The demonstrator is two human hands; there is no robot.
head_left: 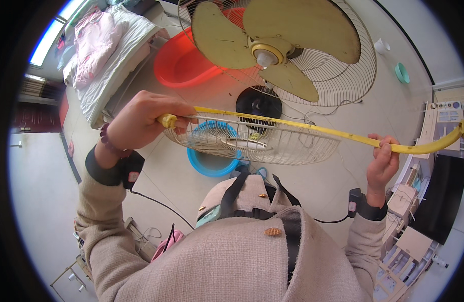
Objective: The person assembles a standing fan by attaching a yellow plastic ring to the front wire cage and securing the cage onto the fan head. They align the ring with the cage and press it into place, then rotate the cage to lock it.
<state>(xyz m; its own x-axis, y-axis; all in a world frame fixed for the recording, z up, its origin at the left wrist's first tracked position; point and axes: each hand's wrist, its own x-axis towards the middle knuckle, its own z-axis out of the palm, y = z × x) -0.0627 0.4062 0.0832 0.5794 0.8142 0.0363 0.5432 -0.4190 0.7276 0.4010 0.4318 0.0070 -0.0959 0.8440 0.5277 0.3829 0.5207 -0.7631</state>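
- Left hand [141,123] and right hand [383,158], fingers curled, grip a yellow plastic rim band [292,125] on a white wire fan guard [252,141].
- Risk: the loose band could spring free, dropping the guard.

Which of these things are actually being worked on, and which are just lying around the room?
In hand: front wire fan guard, its yellow rim band, held by left hand and right hand; the open fan.

Lying about: red basin, blue basin, bed.

Open floor [338,176] lies beneath the raised wire guard [252,141]; the fan's bare blades [272,40] and rear grille [338,70] block passage just beyond it.
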